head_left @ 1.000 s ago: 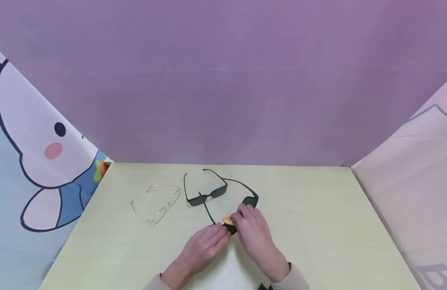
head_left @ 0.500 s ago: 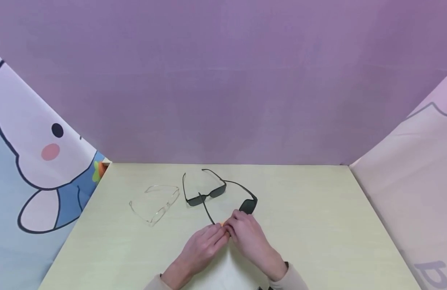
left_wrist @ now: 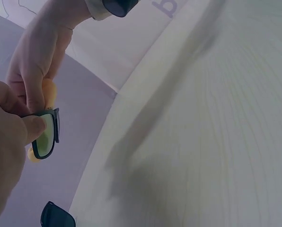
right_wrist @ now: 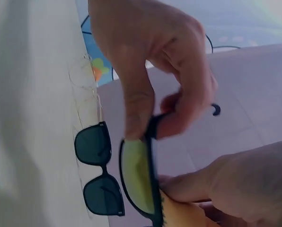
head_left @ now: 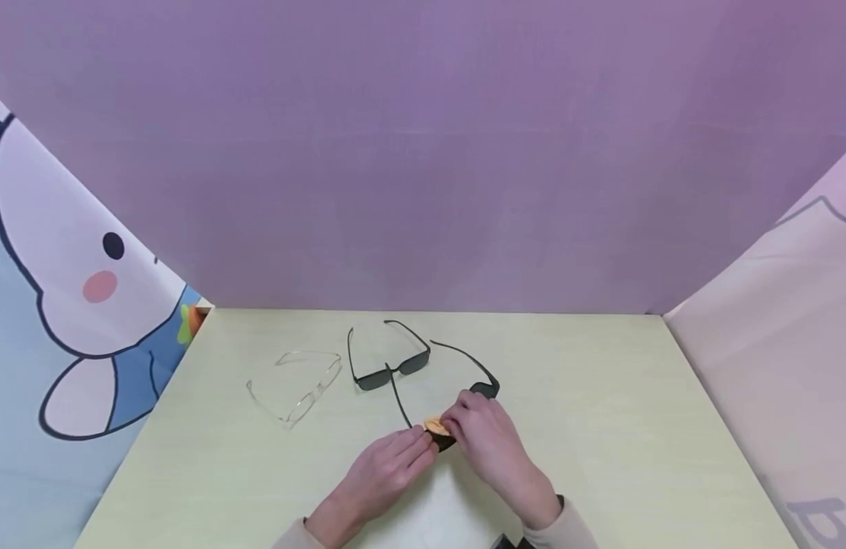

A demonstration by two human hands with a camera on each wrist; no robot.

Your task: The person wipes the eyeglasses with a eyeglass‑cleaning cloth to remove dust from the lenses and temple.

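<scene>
My left hand (head_left: pixel 389 469) pinches one end of a pair of black-framed sunglasses (head_left: pixel 487 390), its thumb on the lens in the left wrist view. An orange-yellow cleaning cloth (head_left: pixel 435 425) lies against the near lens, pinched in the fingers of my right hand (head_left: pixel 491 442). The right wrist view shows the cloth (right_wrist: pixel 183 208) pressed to one side of that lens (right_wrist: pixel 136 175), which looks yellow-green. Both temples are unfolded and point away from me. My right hand covers the middle of the frame.
A second pair of black sunglasses (head_left: pixel 375 380) lies unfolded on the pale table (head_left: pixel 636 427), just beyond the hands. Left of it are thin, clear-lensed glasses (head_left: pixel 320 387), also unfolded. A purple panel (head_left: pixel 423 191) stands along the table's back edge.
My right hand moved in toward the left, hiding the cloth, then back out to the right, so the cloth shows again. The held sunglasses shifted slightly right. My left hand stayed nearly in place.
</scene>
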